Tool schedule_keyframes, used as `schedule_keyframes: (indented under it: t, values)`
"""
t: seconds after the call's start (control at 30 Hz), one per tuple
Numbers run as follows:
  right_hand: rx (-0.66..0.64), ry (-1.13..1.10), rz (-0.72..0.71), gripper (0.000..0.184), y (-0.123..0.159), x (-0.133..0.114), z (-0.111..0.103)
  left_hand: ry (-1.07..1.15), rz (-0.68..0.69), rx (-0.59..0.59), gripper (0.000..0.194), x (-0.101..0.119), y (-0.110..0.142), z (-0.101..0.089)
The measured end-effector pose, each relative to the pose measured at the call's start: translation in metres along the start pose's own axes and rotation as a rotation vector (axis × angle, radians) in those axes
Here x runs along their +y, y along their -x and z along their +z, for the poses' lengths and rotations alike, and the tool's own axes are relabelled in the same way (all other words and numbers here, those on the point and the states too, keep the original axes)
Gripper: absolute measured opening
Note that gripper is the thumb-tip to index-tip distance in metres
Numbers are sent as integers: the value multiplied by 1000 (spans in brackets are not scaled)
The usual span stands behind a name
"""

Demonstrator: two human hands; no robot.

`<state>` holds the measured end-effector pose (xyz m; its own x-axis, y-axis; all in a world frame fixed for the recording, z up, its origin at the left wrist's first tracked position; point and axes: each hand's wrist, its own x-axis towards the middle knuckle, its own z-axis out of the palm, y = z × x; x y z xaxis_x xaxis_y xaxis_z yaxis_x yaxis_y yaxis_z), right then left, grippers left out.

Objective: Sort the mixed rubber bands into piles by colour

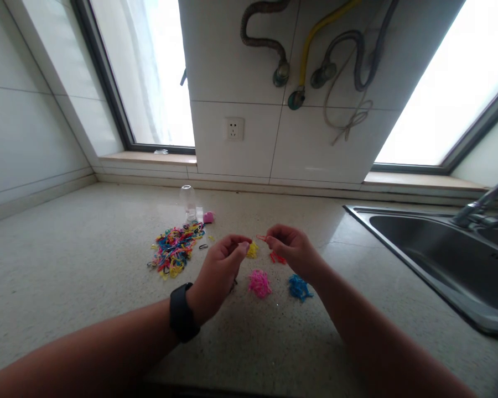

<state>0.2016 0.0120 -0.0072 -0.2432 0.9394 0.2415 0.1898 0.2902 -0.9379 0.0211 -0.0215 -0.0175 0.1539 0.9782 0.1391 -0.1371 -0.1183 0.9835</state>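
Angled inward, the left hand (222, 264) pinched, contents unclear; the right hand (289, 247) pinched one thin orange-red band (261, 237), one bright-pink band heap (259, 283) at its six o'clock.

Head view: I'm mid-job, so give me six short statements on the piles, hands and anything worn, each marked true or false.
1. The mixed pile lies left of the left hand. True.
2. The pink pile and the blue pile lie apart. True.
3. The blue pile lies left of the pink pile. False: it lies to the right.
4. The right hand pinches a small reddish piece. True.
5. No watch is worn. False: a black watch is on the left arm.
6. The left hand is buried in the mixed pile. False: it is to the right of that pile.
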Motion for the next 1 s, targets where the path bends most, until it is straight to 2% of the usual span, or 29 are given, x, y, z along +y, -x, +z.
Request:
schedule_keyframes:
  t: [0.23, 0.4, 0.57, 1.0]
  values:
    - [1, 85, -77, 22, 3, 3, 4, -32, 28, 21, 35, -6, -6, -7]
    - [47, 123, -153, 16, 5, 4, 5, -19, -5, -4, 38, -4, -5, -5]
    - [104, 275, -268, 13, 7, 4, 4, 9, -42, -23, 39, 0, -3, -3]
    - [98, 408, -418, 7, 10, -3, 6, 14, -94, -64, 42, 1, -3, -4]
